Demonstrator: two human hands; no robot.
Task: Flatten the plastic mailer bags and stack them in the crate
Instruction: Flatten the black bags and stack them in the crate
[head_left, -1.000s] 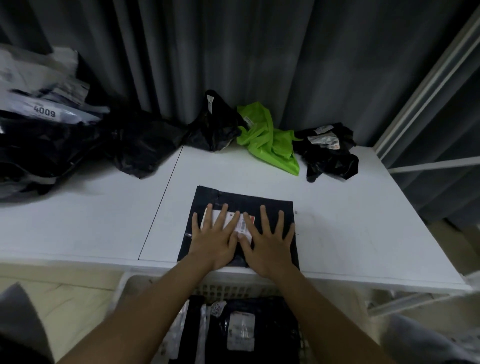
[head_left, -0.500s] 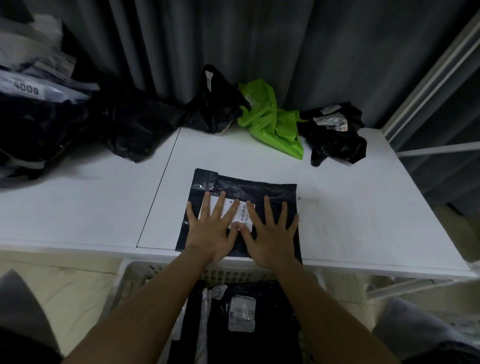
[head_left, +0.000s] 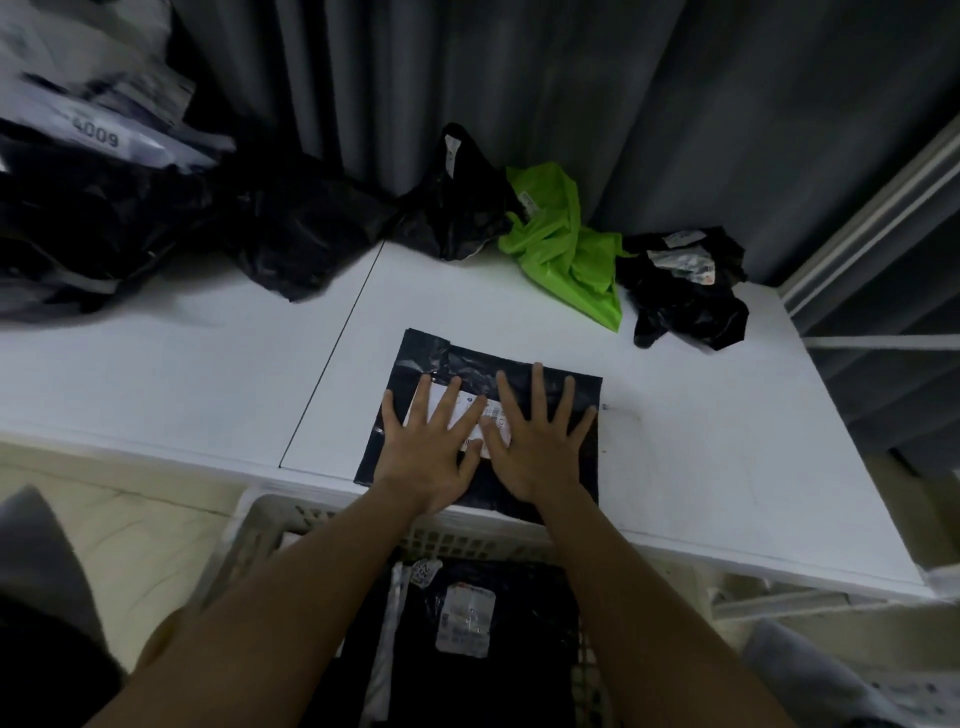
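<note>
The left hand (head_left: 427, 453) and right hand (head_left: 537, 442) lie side by side, fingers straight and spread wide, pressing flat on a black mailer bag (head_left: 467, 364) and holding nothing. Their fingers partly cover its white label (head_left: 441, 402). The bag lies at the near edge of the white table (head_left: 701, 441). Just below that edge sits the crate (head_left: 260, 525) with flat black bags (head_left: 530, 649) inside. At the table's far side lie a green bag (head_left: 561, 249) and 2 crumpled black bags (head_left: 685, 301).

Both forearms are showing bare to the frame edge, no sleeves, watch or rings visible. Left grip (head_left: 434, 457) and right grip (head_left: 537, 447) are wearing no gloves. Grey fabric is showing at 8 o'clock, blurred.
</note>
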